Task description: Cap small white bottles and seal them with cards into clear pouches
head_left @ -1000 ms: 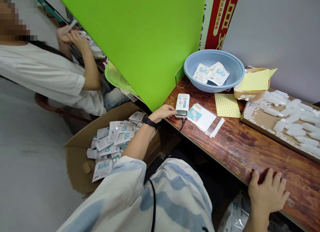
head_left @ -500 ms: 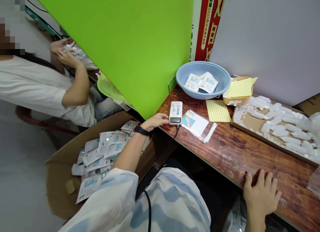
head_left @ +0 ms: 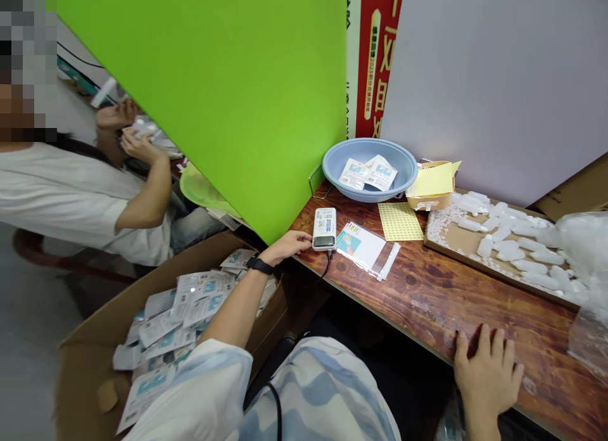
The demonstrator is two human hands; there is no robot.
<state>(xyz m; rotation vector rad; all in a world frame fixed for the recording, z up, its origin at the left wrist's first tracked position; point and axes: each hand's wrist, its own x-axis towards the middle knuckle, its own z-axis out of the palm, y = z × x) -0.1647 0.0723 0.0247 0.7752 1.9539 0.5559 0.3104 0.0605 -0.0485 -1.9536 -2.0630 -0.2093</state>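
Note:
My left hand [head_left: 289,246], with a black band on the wrist, rests at the table edge, its curled fingertips beside the white device [head_left: 325,228], which has a dark display and a cable. Whether the fingers grip anything I cannot make out. My right hand [head_left: 487,368] lies with fingers spread on the wooden table [head_left: 427,301] near its front edge. Right of the device is a clear zip bag with a printed card [head_left: 363,246]. A yellow dotted sticker sheet [head_left: 400,222] lies behind it. The blue basin [head_left: 370,194] holds a few printed packets [head_left: 381,173].
A cardboard tray [head_left: 437,244] holds many white plastic pieces, with a clear plastic bag [head_left: 589,257] to its right. An orange box [head_left: 430,202] carries yellow paper. The large carton [head_left: 80,358] contains printed packets. Beyond the green panel [head_left: 213,80], another person's hands [head_left: 135,137] handle white items.
The view has shifted, so the table items appear slightly lower and further left. My hands keep their places on the table. The other person's hands have moved among the white items.

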